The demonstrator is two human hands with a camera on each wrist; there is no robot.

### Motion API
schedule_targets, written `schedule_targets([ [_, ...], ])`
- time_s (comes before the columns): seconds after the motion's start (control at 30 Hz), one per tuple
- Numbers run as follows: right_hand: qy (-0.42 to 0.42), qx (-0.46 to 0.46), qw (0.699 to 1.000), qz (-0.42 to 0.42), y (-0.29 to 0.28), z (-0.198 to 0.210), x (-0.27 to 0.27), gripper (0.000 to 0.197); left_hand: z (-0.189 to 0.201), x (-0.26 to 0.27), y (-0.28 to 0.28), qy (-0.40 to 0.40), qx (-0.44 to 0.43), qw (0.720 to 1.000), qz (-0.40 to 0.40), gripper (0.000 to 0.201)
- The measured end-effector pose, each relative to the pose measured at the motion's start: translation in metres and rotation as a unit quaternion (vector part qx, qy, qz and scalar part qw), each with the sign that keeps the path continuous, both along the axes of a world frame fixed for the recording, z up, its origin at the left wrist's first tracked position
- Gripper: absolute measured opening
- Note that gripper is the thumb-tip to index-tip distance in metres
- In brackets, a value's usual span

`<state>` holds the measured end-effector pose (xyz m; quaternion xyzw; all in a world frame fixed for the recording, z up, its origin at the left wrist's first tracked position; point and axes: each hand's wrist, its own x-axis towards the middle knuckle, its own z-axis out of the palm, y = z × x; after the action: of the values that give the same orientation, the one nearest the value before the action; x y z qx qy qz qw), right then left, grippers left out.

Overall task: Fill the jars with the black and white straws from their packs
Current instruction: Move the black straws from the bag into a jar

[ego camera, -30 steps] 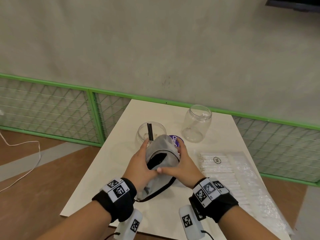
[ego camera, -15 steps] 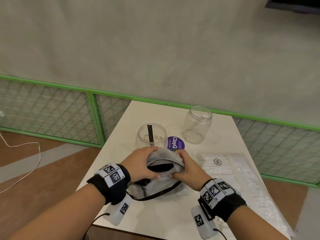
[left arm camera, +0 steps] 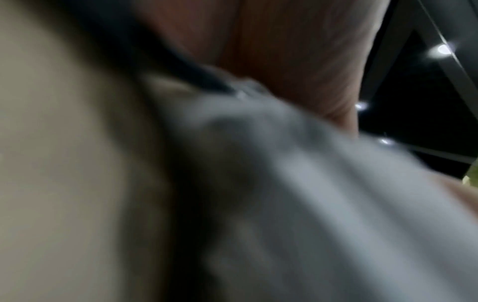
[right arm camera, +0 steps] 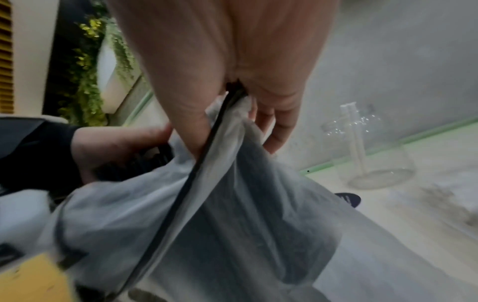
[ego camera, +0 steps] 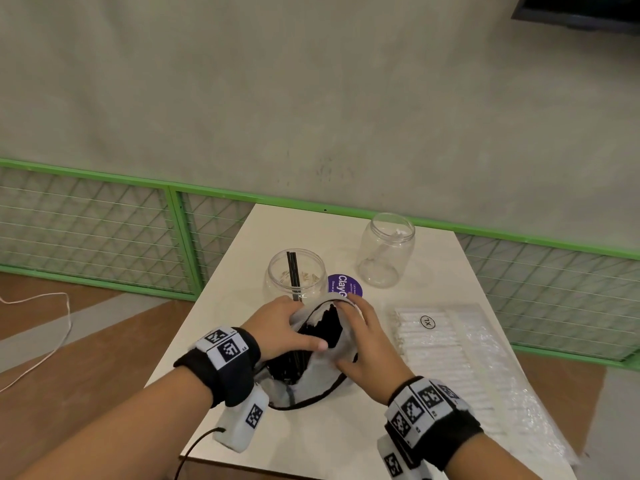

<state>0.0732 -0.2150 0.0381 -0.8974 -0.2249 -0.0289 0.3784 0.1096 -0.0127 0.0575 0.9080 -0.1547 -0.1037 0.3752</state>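
A grey translucent pack point(ego camera: 341, 355) with a black zip edge lies near the table's front, full of black straws point(ego camera: 322, 332). My left hand point(ego camera: 282, 332) grips its left rim, thumb across the opening. My right hand point(ego camera: 363, 344) pinches the right rim point(right arm camera: 232, 114) between thumb and fingers. Behind the pack stands a clear jar point(ego camera: 294, 277) with two black straws upright in it. Farther right, a second clear jar point(ego camera: 386, 251) holds a white straw point(right arm camera: 355, 139). A clear pack of white straws point(ego camera: 446, 344) lies flat on the right. The left wrist view is blurred grey plastic.
A purple round sticker point(ego camera: 344, 285) sits on the white table point(ego camera: 242, 306) between the jars. A green-framed mesh fence point(ego camera: 104, 230) runs behind the table against the wall. A white cable point(ego camera: 52, 341) trails on the floor at left.
The pack has come down from upright onto the table and its mouth is pulled wider, showing the black straws. Both hands have shifted along the rim.
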Motion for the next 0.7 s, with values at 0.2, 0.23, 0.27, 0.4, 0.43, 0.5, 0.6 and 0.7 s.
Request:
schedule_targets([
  [0.2, 0.131, 0.002, 0.99, -0.05, -0.01, -0.007, 0.008, 0.089, -0.004, -0.002, 0.012, 0.093, -0.08, 0.992, 0.022, 0.029],
  [0.23, 0.128, -0.01, 0.99, -0.053, -0.013, -0.01, 0.01, 0.083, -0.007, 0.0, 0.014, 0.087, -0.075, 0.993, 0.027, 0.027],
  [0.27, 0.129, -0.017, 0.99, -0.053, -0.016, -0.012, 0.011, 0.076, -0.01, 0.0, 0.016, 0.085, -0.073, 0.993, 0.035, 0.028],
  [0.4, 0.154, -0.028, 0.988, -0.022, -0.022, -0.015, 0.013, 0.065, -0.023, 0.003, 0.028, 0.082, -0.109, 0.986, 0.097, 0.031],
  [0.43, 0.154, -0.036, 0.987, -0.017, -0.022, -0.016, 0.013, 0.064, -0.026, 0.004, 0.03, 0.087, -0.118, 0.983, 0.11, 0.03],
  [0.5, 0.15, -0.042, 0.988, -0.018, -0.021, -0.018, 0.013, 0.058, -0.029, 0.002, 0.032, 0.087, -0.126, 0.979, 0.138, 0.026],
  [0.6, 0.134, -0.044, 0.989, -0.045, -0.023, -0.022, 0.015, 0.043, -0.019, -0.007, 0.031, 0.081, -0.145, 0.974, 0.152, 0.016],
  [0.7, 0.136, -0.037, 0.988, -0.069, -0.027, -0.031, 0.019, 0.031, -0.013, -0.014, 0.033, 0.099, -0.125, 0.981, 0.108, 0.022],
])
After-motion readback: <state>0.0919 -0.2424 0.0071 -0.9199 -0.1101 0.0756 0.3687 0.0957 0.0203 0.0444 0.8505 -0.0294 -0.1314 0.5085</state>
